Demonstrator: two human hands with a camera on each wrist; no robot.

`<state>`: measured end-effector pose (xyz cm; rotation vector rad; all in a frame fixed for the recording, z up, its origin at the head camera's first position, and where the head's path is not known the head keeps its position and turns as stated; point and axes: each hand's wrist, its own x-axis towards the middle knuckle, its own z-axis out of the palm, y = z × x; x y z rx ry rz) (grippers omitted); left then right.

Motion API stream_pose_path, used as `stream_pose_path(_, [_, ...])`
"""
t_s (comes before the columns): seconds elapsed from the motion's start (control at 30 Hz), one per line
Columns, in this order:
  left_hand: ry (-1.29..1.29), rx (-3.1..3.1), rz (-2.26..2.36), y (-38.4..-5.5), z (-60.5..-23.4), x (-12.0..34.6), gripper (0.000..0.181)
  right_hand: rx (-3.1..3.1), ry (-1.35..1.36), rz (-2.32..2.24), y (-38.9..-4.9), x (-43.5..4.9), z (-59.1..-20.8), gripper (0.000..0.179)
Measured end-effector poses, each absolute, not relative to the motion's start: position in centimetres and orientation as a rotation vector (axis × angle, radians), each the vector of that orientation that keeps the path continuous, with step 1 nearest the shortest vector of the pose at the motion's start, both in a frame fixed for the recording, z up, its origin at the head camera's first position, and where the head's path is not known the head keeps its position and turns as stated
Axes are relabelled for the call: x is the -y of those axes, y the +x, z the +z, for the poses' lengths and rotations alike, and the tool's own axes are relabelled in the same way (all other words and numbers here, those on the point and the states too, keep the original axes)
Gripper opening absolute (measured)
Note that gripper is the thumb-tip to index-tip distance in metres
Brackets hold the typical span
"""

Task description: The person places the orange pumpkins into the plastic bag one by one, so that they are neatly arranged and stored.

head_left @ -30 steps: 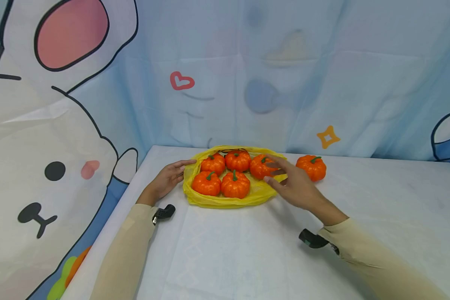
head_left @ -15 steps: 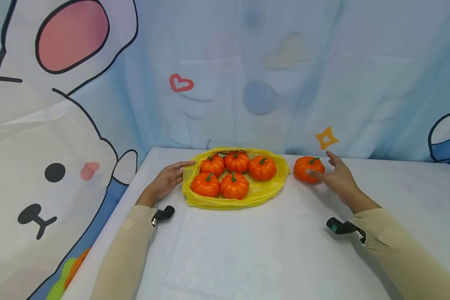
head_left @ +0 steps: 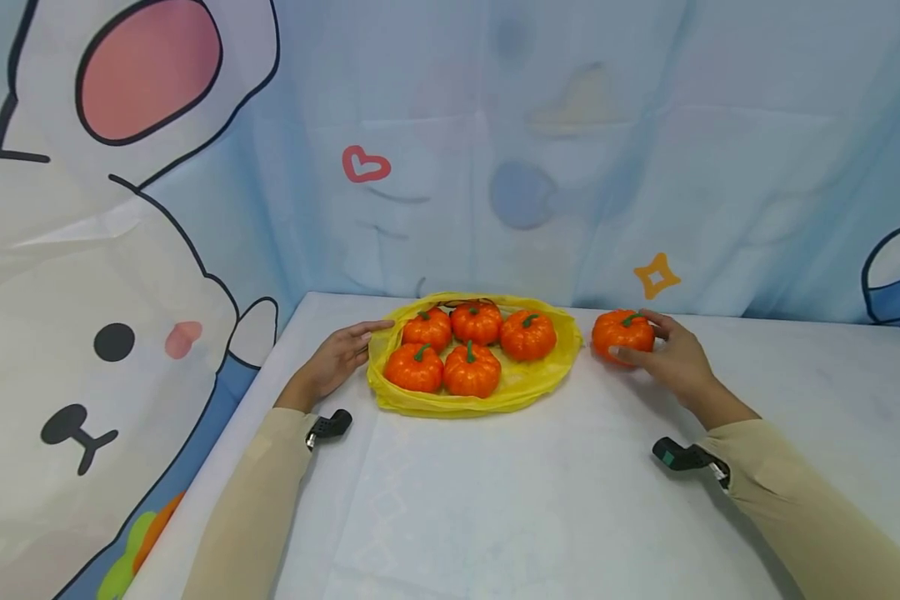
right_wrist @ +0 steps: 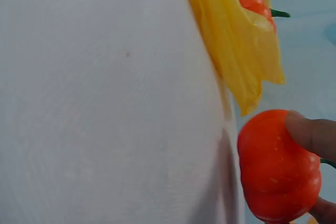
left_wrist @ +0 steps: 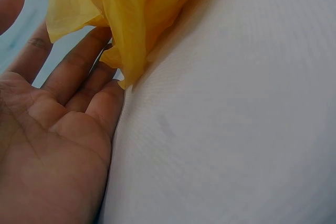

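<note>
Small orange toy pumpkins point(head_left: 472, 372) with green stems, several of them, sit inside a yellow plastic bag point(head_left: 521, 392) whose mouth is spread wide. My left hand point(head_left: 333, 360) rests at the bag's left edge. In the left wrist view its extended fingers point(left_wrist: 79, 64) touch the yellow plastic point(left_wrist: 126, 19) from behind. To the right of the bag, my right hand point(head_left: 678, 360) grips one more pumpkin point(head_left: 617, 333) between thumb and fingers. The right wrist view has the thumb point(right_wrist: 310, 132) on this pumpkin's side; the other fingers are mostly hidden.
A white cloth point(head_left: 480, 500) covers the table. Behind it hangs a light blue printed curtain point(head_left: 570, 167), close to the bag and the outer pumpkin. A large cartoon figure point(head_left: 60, 292) is printed on the left side.
My right hand has moved right, from over the bag to the outer pumpkin, and its fingers have come in around it. The left hand has stayed at the bag's edge.
</note>
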<state>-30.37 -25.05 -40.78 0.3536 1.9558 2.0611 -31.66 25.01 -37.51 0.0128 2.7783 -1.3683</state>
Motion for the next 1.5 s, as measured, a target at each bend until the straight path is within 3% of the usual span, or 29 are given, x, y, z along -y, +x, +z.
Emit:
stream_pose_path(0.37, [0.346,-1.927,2.079,-30.0,-40.7,25.1,0.047,-2.756,-0.327,-1.621,-27.3,-20.8,-34.2,0.089])
stream_pose_path(0.57, [0.359,-1.946,2.063,-30.1,-40.7,24.9,0.046,-2.605,-0.519,-1.539,-25.2,-17.9,-34.6,0.091])
stream_pose_path(0.87, [0.339,-1.919,2.08,-30.1,-40.6,24.9,0.045,-2.591,-0.647,-1.379,-25.9,-16.3,-36.6,0.087])
stream_pose_path(1.5, [0.371,-1.944,2.057,-30.2,-40.7,25.1,0.045,-2.835,-0.625,-0.898,-26.6,-15.4,-37.2,0.09])
